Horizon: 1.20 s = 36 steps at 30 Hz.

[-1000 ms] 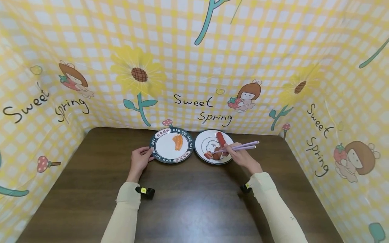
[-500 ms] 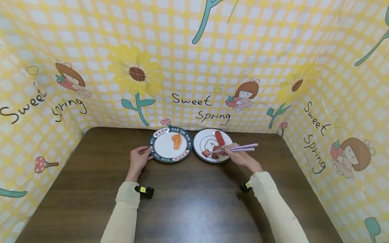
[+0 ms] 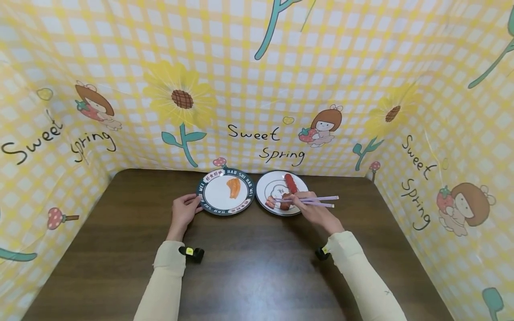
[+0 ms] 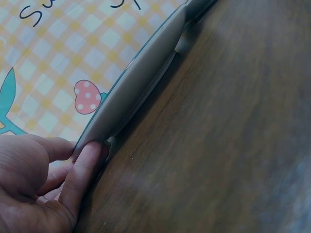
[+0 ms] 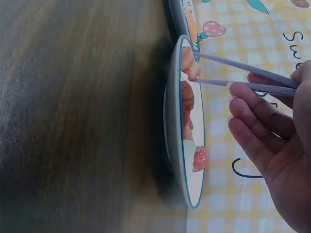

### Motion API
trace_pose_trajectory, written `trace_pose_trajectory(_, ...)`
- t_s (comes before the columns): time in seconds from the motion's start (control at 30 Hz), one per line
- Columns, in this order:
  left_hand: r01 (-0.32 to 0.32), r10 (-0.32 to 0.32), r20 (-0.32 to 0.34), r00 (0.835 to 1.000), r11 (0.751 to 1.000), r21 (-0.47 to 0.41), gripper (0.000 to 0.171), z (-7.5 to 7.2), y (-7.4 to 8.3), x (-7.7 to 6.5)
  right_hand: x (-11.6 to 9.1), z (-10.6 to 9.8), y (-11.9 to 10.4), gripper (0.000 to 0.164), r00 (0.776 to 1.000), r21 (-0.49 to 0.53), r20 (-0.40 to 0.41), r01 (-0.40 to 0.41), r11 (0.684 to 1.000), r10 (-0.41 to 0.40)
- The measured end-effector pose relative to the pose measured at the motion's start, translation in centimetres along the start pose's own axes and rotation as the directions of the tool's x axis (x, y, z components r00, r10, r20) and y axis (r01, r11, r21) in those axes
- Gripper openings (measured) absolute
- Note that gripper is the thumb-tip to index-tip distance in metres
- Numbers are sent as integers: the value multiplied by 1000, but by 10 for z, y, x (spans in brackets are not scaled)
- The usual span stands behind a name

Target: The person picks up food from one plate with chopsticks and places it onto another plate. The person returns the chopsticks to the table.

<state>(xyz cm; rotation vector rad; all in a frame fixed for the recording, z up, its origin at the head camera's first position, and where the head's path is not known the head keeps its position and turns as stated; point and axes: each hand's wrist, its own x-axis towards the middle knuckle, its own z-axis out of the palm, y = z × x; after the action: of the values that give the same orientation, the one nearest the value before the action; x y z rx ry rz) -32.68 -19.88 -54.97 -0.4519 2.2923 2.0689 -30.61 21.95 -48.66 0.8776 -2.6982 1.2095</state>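
My left hand (image 3: 184, 211) pinches the left edge of a plate (image 3: 214, 191) with a dark green lettered rim, the thumb and a finger on either side of the rim in the left wrist view. A curved orange food piece (image 3: 233, 188) lies on it. My right hand (image 3: 315, 209) holds a pair of lilac chopsticks (image 5: 262, 87) over the white plate (image 3: 265, 185) beside it. Their tips are apart, right at a pink-and-white food piece (image 5: 188, 63) near that plate's left side. A brown meat piece (image 5: 187, 104) and a red sausage (image 3: 291, 183) share the plate.
Both plates stand side by side near the back edge of the brown wooden table (image 3: 249, 263). A yellow checked cloth (image 3: 257, 89) rises behind and along both sides. Each wrist carries a small black camera (image 3: 192, 254).
The chopsticks' back ends have dropped and spread a little, as my right hand turns slightly. Its tips stay by the pink-and-white piece. My left hand stays at the green-rimmed plate's edge.
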Motion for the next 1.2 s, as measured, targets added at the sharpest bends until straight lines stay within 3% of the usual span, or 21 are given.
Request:
trace_pose_trajectory(0.33,-6,6,7,1000,1000,6,49,-1,0,-1,1,4,6,28,1000,23,9,-17,1000,17)
trace_pose_trajectory(0.63,1,-1,10,1000,1000,8,51,-3,0,0,5,8,-13,20,997,-60,49,60,996,-57)
trace_pose_trajectory(0.9,7,-7,-1,1000,1000,8,49,-3,0,-2,11,13,-26,20,990,-212,89,126,969,-109)
trace_pose_trajectory(1.03,-1,1,5,1000,1000,7,50,-3,0,-2,13,15,-22,20,990,-201,68,138,970,-127)
trace_pose_trajectory(1.2,-1,1,3,1000,1000,6,50,-2,0,-2,12,14,-14,21,989,-138,-25,139,981,-144)
